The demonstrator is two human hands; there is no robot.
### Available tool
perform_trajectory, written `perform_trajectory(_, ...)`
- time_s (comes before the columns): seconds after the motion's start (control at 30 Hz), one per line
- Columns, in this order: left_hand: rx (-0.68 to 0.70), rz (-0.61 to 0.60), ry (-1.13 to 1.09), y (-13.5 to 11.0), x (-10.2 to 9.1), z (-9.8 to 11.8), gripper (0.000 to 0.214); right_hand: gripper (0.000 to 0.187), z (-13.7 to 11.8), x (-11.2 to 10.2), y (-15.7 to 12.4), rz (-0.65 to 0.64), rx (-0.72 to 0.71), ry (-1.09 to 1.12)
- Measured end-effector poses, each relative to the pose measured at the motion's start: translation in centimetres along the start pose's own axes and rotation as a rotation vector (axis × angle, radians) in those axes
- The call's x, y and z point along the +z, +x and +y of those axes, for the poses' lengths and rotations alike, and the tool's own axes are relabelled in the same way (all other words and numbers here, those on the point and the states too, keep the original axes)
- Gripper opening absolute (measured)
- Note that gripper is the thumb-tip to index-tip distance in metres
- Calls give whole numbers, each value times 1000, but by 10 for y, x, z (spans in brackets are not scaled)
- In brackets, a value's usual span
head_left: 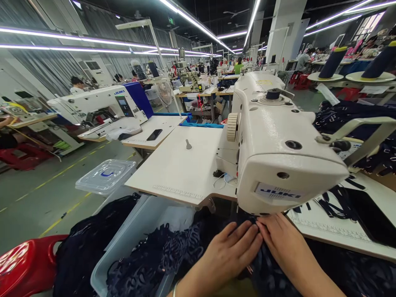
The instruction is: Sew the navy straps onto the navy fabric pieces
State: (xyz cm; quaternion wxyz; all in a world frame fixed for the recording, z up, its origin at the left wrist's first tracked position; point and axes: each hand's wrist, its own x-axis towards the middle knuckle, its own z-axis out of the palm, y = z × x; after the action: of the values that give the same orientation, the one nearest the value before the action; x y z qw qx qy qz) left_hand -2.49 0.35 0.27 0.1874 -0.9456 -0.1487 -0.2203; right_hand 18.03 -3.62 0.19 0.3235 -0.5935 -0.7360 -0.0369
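Just below the head of a white JUKI sewing machine [278, 165], both my hands are on dark navy fabric [264, 264]. My left hand [232, 249] lies over it, fingers stretched out flat and pointing toward the needle area. On the other side, my right hand [283, 241] has its thumb and fingertips closed on the fabric, close to the left fingertips. The needle and the exact spot beneath it are hidden by the machine head and my fingers.
A clear plastic bin [102, 268] of navy straps stands at left, beside a red stool [27, 264]. A small grey metal piece [188, 144] lies on the white tabletop [173, 165]. At right are a black phone [371, 216] and dark straps [335, 204].
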Motion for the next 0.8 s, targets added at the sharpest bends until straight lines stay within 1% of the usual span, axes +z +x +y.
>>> perform_trajectory(0.07,-43,-46,-15,6,0,7,37,15,3,-3,-3,-87,226,218)
perform_trajectory(0.13,-80,-74,-34,9,-2,8,39,18,6,-4,-3,-150,423,462)
perform_trajectory(0.17,-89,-88,-46,10,-4,7,40,21,7,-4,-2,-169,491,566)
perform_trajectory(0.23,-108,-96,-79,10,-9,5,42,25,10,-3,0,-184,562,698)
perform_trajectory(0.27,-123,-95,-96,10,-10,4,43,27,11,-3,1,-191,575,721)
perform_trajectory(0.33,-165,-86,-125,7,-12,2,43,28,15,-1,3,-210,577,695)
perform_trajectory(0.47,-234,-62,-161,4,-11,2,43,30,20,3,4,-201,554,500)
perform_trajectory(0.53,-240,-53,-172,4,-9,1,43,31,20,4,6,-192,557,419)
perform_trajectory(0.63,-239,-53,-184,5,-9,0,43,32,18,4,9,-197,572,358)
perform_trajectory(0.8,-234,-124,-229,9,-15,-5,46,29,17,2,11,-185,567,351)
